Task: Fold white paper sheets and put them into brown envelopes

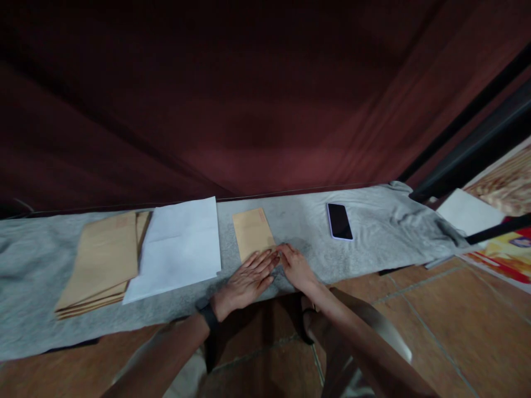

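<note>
A small brown paper envelope lies on the grey cloth in front of me, with faint red print near its far right corner. My left hand rests flat over its near edge, fingers stretched out, and hides that edge. At the near right corner, the bent fingers of my right hand are pressed together on the envelope, close against my left fingertips. A dark watch is on my left wrist.
White paper sheets lie left of the envelope, beside a stack of larger brown envelopes. To the right is a phone, screen up. A dark red curtain hangs behind. Black bars and a colourful packet stand at far right.
</note>
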A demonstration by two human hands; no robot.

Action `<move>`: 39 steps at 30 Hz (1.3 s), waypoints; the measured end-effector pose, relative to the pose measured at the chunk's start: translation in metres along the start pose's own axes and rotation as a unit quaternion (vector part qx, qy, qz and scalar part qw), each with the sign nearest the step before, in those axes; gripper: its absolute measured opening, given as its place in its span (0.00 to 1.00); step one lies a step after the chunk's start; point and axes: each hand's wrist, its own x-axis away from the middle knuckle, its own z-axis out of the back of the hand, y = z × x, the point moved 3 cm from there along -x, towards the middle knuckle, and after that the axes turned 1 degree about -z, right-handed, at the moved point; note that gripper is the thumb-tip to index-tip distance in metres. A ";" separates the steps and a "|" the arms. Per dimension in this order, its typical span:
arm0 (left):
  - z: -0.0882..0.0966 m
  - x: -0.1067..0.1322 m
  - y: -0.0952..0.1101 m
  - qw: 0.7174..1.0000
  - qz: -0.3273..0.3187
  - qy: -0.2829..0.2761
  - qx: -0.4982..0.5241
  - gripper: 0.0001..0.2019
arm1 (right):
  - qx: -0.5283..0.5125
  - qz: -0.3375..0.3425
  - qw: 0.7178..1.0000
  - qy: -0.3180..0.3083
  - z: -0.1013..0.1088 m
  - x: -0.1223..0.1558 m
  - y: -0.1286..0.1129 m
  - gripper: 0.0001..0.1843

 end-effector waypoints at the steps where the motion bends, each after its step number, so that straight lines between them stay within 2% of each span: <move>1: -0.001 0.002 0.002 1.000 0.002 0.002 0.003 0.27 | 0.000 0.005 1.000 -0.003 0.000 0.000 -0.001 0.20; 5: -0.007 0.007 0.006 1.000 0.021 0.003 0.009 0.28 | -0.008 0.046 0.999 -0.002 0.001 0.001 -0.010 0.21; 7: -0.010 0.011 0.008 0.999 0.030 0.007 0.011 0.28 | -0.001 0.082 0.996 -0.021 -0.001 0.003 -0.016 0.23; 12: -0.013 0.019 0.015 0.998 0.045 0.031 0.006 0.27 | 0.075 0.137 0.986 -0.063 -0.013 0.015 -0.020 0.29; 17: -0.016 0.027 0.015 0.994 0.089 0.061 -0.015 0.30 | 0.117 0.128 0.984 -0.042 -0.022 0.022 -0.011 0.33; 23: -0.023 0.040 0.005 0.987 0.128 0.080 -0.048 0.30 | 0.137 0.100 0.985 -0.018 -0.023 0.026 -0.007 0.34; 27: -0.021 0.044 -0.001 0.982 0.152 0.087 -0.064 0.28 | 0.140 0.080 0.987 -0.021 -0.021 0.027 -0.008 0.33; 29: -0.016 0.037 -0.004 0.980 0.163 0.096 -0.068 0.28 | 0.141 0.074 0.987 -0.023 -0.020 0.027 -0.009 0.33; 31: -0.010 0.020 -0.007 0.978 0.166 0.105 -0.067 0.29 | 0.142 0.072 0.987 -0.023 -0.020 0.027 -0.010 0.33; 35: -0.003 -0.037 -0.014 0.986 0.132 0.088 -0.059 0.29 | 0.149 0.082 0.985 -0.014 -0.024 0.027 -0.009 0.33; 39: 0.000 -0.084 -0.035 0.979 0.176 0.071 -0.080 0.29 | 0.169 0.088 0.982 0.001 -0.026 0.026 -0.006 0.31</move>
